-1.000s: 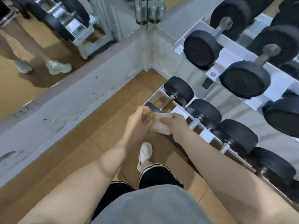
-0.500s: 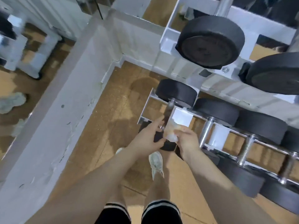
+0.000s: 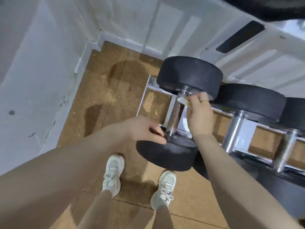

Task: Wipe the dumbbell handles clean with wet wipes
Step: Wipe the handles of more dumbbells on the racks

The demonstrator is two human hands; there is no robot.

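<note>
The dumbbell (image 3: 179, 113) lies on the lowest tier of a white rack (image 3: 165, 93), at its end nearest the room's corner, with one black head toward the wall and the other toward the person. Its knurled metal handle (image 3: 175, 118) runs between the two heads and shows bare along most of its length.

The right hand (image 3: 199, 113) is at the far end of the handle, close under the far head. Its fingers (image 3: 202, 98) are curled and pinch a pale wipe (image 3: 183, 100) against the handle there; only a small edge of the wipe shows past the thumb. A thin ring sits on one finger.

The left hand (image 3: 145, 129) is at the near end of the handle, just above the near head. Its fingers are loosely bent with the tips near the metal collar, and they hold nothing that I can see; whether they touch the collar I cannot tell.

More dumbbells (image 3: 250, 103) lie on the same tier, on the side of the first dumbbell away from the corner, their steel handles side by side. Below the near head, two pale sneakers (image 3: 113, 174) stand on the brown floor (image 3: 105, 90). A white wall (image 3: 41, 63) meets the floor beyond the rack's end.
</note>
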